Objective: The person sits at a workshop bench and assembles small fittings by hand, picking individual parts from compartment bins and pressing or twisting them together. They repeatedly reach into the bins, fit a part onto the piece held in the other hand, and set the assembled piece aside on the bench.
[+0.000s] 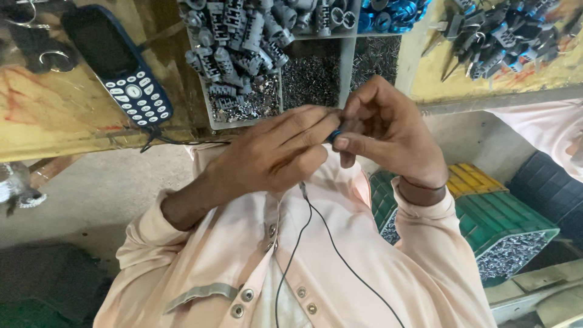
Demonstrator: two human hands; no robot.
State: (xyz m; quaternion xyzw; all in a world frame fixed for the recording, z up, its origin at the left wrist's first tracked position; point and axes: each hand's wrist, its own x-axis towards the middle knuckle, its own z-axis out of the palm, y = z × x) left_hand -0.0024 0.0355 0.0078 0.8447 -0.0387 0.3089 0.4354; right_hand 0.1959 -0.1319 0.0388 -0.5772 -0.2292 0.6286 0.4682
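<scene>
Pinching a small blue part (pixel 333 135) between the fingers of both hands, a person in a pale pink snap-button shirt (pixel 340 267) works just below the edge of a worn yellow-painted counter (pixel 61 115). The left hand (pixel 273 155) presses thumb and forefinger together on the part; the right hand (pixel 388 130) curls round it from the other side, fingertips touching. Above the hands, a grey divided tray (pixel 346 61) holds ribbed grey plastic pieces (pixel 237 42), fine metal bits (pixel 313 79) and glossy blue rings (pixel 388 15). A dark blue keypad phone (pixel 118 64) lies on the counter. At right, a green ribbed crate (pixel 504 215) holds small shiny metal pieces above a bare concrete floor (pixel 91 188).
</scene>
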